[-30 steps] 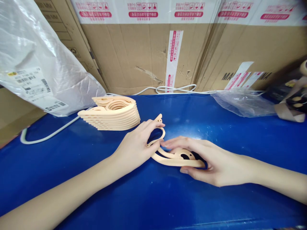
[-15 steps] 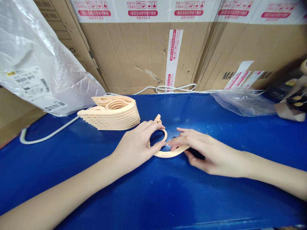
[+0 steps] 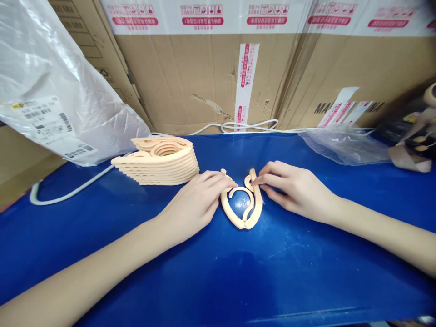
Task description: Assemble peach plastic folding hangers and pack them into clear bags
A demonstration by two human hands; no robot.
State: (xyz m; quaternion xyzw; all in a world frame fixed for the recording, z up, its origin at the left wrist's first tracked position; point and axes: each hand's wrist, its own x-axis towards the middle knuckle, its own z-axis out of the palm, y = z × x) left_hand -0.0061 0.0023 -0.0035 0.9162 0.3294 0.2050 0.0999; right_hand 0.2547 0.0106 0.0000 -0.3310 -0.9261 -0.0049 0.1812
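Observation:
A cream plastic folding clothes hanger (image 3: 258, 210) lies on the blue tabletop, its two arms folded upward into a V around the curved hook. My left hand (image 3: 197, 200) has its fingers closed on the hanger's left arm near the tip; the fingers partly cover it. On the other side, my right hand (image 3: 294, 190) pinches the right arm near its top end. To the left of my left hand stands a neat stack of matching folded hangers (image 3: 160, 165).
Cardboard boxes (image 3: 190, 77) line the back edge of the blue table (image 3: 218, 281). A white plastic parcel bag (image 3: 68, 91) leans at the left. A white cable (image 3: 73, 193) runs along the table, and a clear plastic bag (image 3: 344, 145) lies at the back right.
The hanger's right arm has swung up from stretching rightward to beside the hook. My right hand has moved up and back with it; my left hand stays on the left arm.

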